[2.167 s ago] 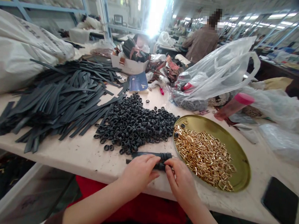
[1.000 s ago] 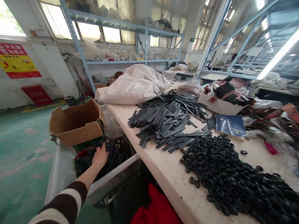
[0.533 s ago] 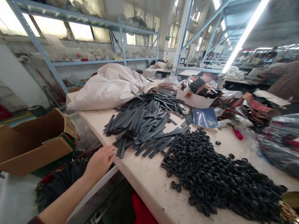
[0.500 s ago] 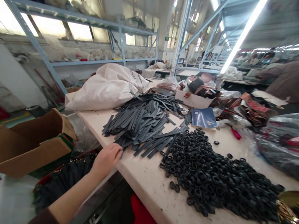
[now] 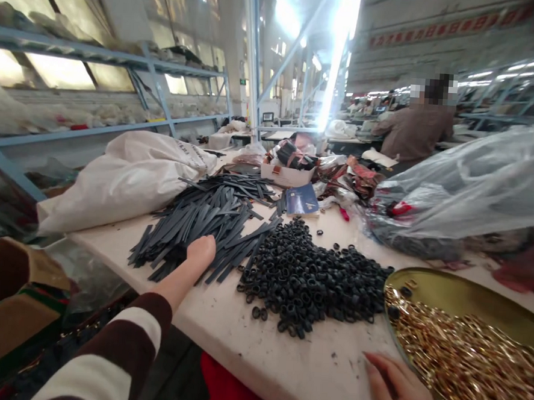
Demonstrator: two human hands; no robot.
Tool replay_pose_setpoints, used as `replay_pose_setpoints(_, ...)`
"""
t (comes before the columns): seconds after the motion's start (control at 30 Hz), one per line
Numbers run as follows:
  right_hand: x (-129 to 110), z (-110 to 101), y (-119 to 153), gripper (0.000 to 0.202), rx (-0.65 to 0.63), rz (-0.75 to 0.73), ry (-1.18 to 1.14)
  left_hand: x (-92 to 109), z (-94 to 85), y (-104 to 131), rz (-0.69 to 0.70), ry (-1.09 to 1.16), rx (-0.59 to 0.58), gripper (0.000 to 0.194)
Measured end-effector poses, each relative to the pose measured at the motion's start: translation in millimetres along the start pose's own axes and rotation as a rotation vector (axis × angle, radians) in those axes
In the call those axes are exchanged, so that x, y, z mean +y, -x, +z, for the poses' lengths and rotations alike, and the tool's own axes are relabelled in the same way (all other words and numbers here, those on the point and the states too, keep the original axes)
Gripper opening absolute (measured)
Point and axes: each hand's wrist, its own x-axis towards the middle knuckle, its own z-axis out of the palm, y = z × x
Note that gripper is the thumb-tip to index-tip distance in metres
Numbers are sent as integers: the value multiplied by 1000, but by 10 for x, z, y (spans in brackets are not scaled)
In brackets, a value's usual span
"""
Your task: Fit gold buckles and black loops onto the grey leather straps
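Observation:
My left hand (image 5: pixel 201 251) is closed over the near side of a heap of flat dark strips (image 5: pixel 221 206); whatever is in its fingers is hidden. At the lower right, my right hand (image 5: pixel 391 385) rests low by the table's front edge, fingers stretched out, with nothing visible in them. Beside it stands a round tray (image 5: pixel 461 284) full of small gold metal pieces (image 5: pixel 475 351). Between the two hands lies a wide pile of small black loops (image 5: pixel 312 275), some scattered loose around it.
A white sack (image 5: pixel 128 173) lies at the table's left, with a cardboard box (image 5: pixel 15 317) below. Behind the piles are a blue booklet (image 5: pixel 302 199) and a clear plastic bag (image 5: pixel 476 182). A person in brown (image 5: pixel 413 130) is at the back right.
My view has swung right, bringing the gold pieces' tray more fully into sight. My left hand has gone from the table edge onto the strips. My right hand has come into view.

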Motion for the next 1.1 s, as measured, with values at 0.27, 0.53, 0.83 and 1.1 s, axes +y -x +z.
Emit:
replay_pose_setpoints(0.27, -553, -286, 34, 43, 35, 312, -533, 412, -441, 1188, 591, 178, 256, 23)
replay_pose_setpoints(0.53, -1277, -424, 212, 40, -847, 452, -1118, 1162, -163, 2008, 1109, 573, 302, 22)
replay_pose_setpoints(0.83, -1048, -329, 85, 41, -714, 467, -867, 1676, 31, 2039, 1, 1586, -980, 22)
replay_pose_setpoints(1.1, -380, -193, -839, 18, -286, -35, 323, 1585, 23, 1895, -157, 1595, -1105, 22)
